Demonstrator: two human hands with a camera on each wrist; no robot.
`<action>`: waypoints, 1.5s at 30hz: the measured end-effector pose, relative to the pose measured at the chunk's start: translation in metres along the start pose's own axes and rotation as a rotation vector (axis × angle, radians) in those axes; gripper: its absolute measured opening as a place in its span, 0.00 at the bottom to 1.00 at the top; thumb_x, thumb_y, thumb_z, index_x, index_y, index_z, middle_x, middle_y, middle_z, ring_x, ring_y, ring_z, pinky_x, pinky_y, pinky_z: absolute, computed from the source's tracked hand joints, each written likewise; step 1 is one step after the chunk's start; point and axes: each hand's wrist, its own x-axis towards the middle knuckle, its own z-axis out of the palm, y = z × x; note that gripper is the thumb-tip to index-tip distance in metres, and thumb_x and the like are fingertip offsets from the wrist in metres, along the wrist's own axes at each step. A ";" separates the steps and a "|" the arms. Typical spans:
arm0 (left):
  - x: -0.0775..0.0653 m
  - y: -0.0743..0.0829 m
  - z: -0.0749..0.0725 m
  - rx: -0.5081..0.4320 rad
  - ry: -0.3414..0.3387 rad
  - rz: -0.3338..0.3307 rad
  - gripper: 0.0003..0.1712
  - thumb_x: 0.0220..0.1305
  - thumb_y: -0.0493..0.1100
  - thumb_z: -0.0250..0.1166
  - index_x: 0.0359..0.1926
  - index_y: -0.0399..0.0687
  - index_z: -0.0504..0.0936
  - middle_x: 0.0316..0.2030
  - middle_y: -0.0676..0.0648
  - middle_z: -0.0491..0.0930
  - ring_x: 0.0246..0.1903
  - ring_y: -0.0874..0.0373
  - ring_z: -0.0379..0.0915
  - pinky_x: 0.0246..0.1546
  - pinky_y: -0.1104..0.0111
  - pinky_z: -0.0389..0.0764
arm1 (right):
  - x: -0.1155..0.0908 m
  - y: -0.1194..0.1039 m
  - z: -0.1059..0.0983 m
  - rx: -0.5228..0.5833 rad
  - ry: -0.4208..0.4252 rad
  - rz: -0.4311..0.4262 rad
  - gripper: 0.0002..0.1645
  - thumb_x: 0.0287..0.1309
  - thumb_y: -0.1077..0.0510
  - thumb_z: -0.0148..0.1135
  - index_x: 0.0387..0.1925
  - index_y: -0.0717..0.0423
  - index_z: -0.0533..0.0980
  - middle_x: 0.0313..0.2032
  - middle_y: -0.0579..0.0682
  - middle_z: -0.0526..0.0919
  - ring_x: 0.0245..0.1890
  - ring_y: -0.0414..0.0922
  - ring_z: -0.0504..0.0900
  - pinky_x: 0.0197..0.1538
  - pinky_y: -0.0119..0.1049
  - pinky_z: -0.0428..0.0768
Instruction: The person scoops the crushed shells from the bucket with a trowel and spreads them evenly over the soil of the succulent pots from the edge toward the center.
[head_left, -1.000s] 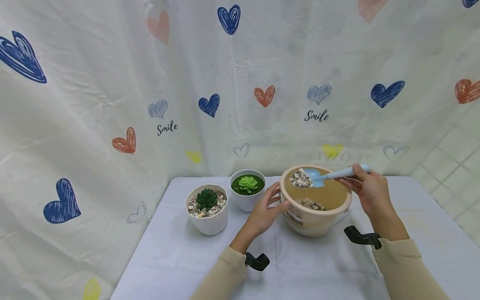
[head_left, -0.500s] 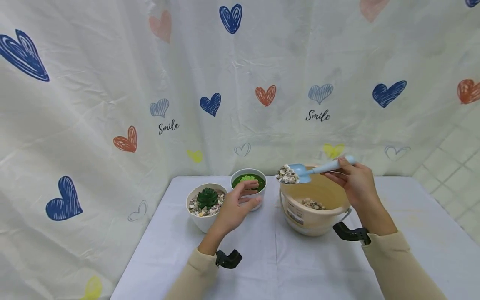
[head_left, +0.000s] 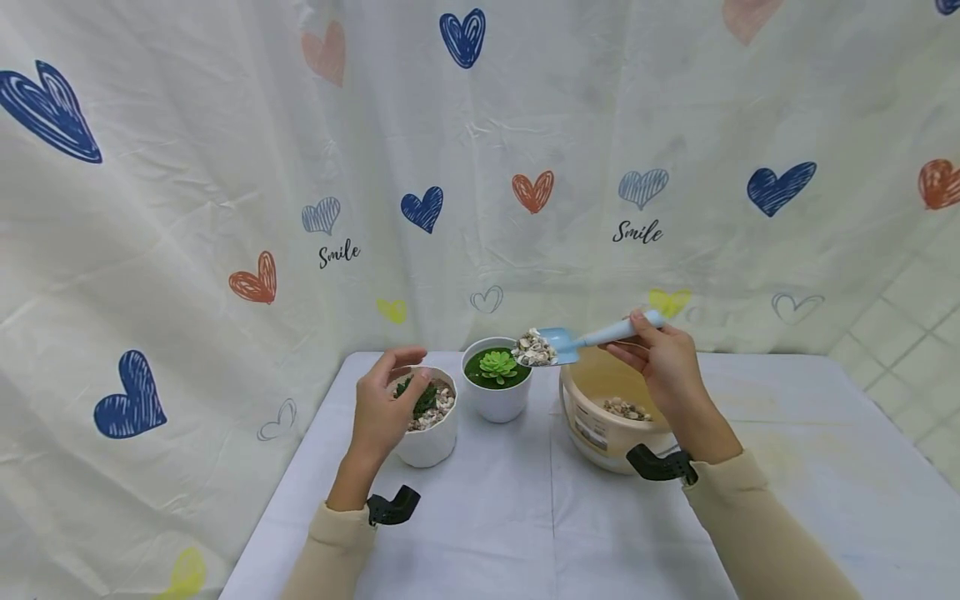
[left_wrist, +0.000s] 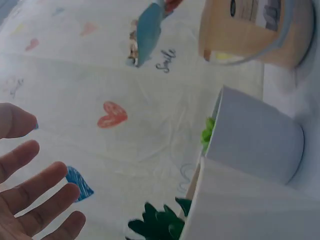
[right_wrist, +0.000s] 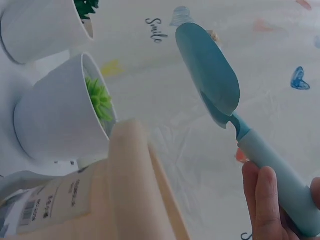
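Observation:
My right hand [head_left: 667,367] grips the handle of a light blue hand trowel [head_left: 561,345], its blade heaped with small pebbles [head_left: 534,348]. The blade hangs over the right rim of a white pot with a light green succulent [head_left: 498,367]. Behind my right hand stands a beige bucket [head_left: 592,425] with more pebbles [head_left: 627,408] at its bottom. My left hand [head_left: 386,404], fingers apart and holding nothing, hovers by the left side of another white pot [head_left: 427,446]. That pot contains a dark green succulent [left_wrist: 157,220] among pebbles; in the head view the hand partly covers it.
A white cloth [head_left: 510,517] covers the table. Close behind the pots hangs a white curtain [head_left: 465,250] printed with hearts. The bucket's handle [left_wrist: 275,47] hangs down its side. Tiled wall [head_left: 907,333] shows at the far right.
My left hand has left the bucket's rim and moved left to the dark green succulent's pot. My right hand has carried the loaded trowel left, from over the bucket to the middle pot.

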 end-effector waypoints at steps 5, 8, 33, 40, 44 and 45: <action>-0.008 -0.024 -0.016 0.128 0.026 -0.059 0.20 0.68 0.48 0.69 0.58 0.52 0.81 0.58 0.48 0.82 0.62 0.50 0.75 0.65 0.47 0.73 | 0.002 0.008 0.012 -0.029 0.004 0.031 0.22 0.70 0.47 0.60 0.51 0.60 0.70 0.33 0.46 0.87 0.36 0.43 0.91 0.46 0.32 0.86; -0.014 -0.040 -0.021 0.202 -0.021 -0.124 0.29 0.65 0.56 0.70 0.65 0.55 0.76 0.64 0.47 0.76 0.68 0.47 0.68 0.67 0.42 0.69 | 0.004 0.015 0.019 -0.024 0.009 0.041 0.21 0.70 0.47 0.60 0.50 0.60 0.72 0.33 0.47 0.88 0.36 0.43 0.91 0.47 0.32 0.86; -0.039 -0.091 -0.011 0.155 -0.166 -0.403 0.76 0.37 0.65 0.85 0.81 0.66 0.46 0.77 0.38 0.57 0.76 0.35 0.55 0.68 0.34 0.64 | 0.022 0.056 0.076 -0.196 0.031 0.050 0.18 0.74 0.50 0.58 0.51 0.62 0.73 0.34 0.48 0.86 0.36 0.41 0.90 0.45 0.33 0.87; -0.040 -0.093 -0.009 0.138 -0.155 -0.434 0.75 0.38 0.64 0.85 0.81 0.61 0.48 0.75 0.39 0.62 0.74 0.37 0.60 0.67 0.36 0.66 | 0.025 0.061 0.084 -0.269 0.045 0.058 0.19 0.75 0.49 0.57 0.51 0.62 0.74 0.36 0.50 0.85 0.35 0.40 0.89 0.45 0.34 0.87; -0.040 -0.093 -0.010 0.120 -0.153 -0.442 0.74 0.38 0.61 0.85 0.81 0.60 0.49 0.74 0.39 0.63 0.72 0.38 0.62 0.66 0.38 0.68 | 0.026 0.063 0.089 -0.306 0.043 0.058 0.18 0.75 0.49 0.56 0.51 0.62 0.74 0.39 0.52 0.86 0.36 0.40 0.88 0.47 0.35 0.87; -0.040 -0.093 -0.010 0.112 -0.154 -0.444 0.74 0.38 0.60 0.86 0.81 0.60 0.49 0.74 0.39 0.63 0.72 0.38 0.62 0.66 0.39 0.69 | 0.026 0.063 0.090 -0.311 0.043 0.057 0.18 0.75 0.49 0.56 0.51 0.62 0.74 0.39 0.53 0.86 0.36 0.40 0.88 0.47 0.35 0.87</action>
